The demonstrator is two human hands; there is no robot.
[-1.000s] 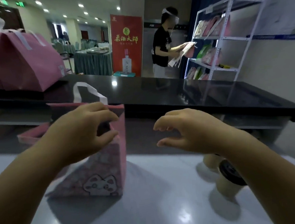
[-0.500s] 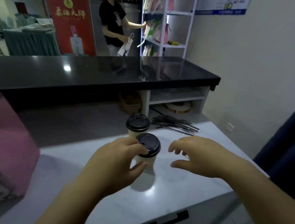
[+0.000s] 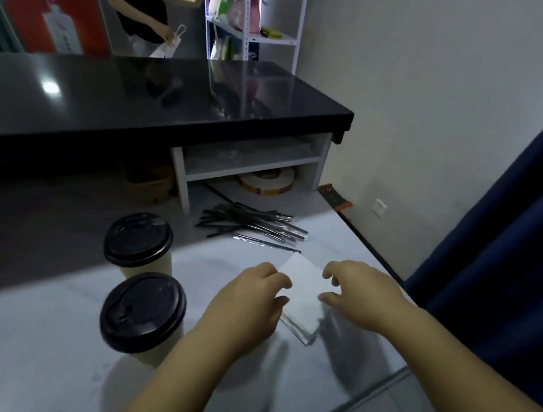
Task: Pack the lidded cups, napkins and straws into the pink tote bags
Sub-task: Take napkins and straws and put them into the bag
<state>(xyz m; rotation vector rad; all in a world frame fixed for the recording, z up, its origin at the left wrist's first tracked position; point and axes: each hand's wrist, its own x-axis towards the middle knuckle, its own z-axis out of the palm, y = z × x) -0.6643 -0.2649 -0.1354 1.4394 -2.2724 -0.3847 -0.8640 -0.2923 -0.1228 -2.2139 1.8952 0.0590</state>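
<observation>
Head view: left hand (image 3: pixel 249 303) and right hand (image 3: pixel 360 293) bracket the napkins (image 3: pixel 303 288) near the counter's (image 3: pixel 44 324) right edge, fingers half curled as if to lift; grip cannot be told; cups (image 3: pixel 143 312) wait left

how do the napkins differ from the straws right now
The napkins are a white, square, flat stack; the straws are dark, thin sticks in a loose pile. The napkins lie between the left hand and right hand, the straws farther back, untouched. Both lie on the white table.
</observation>
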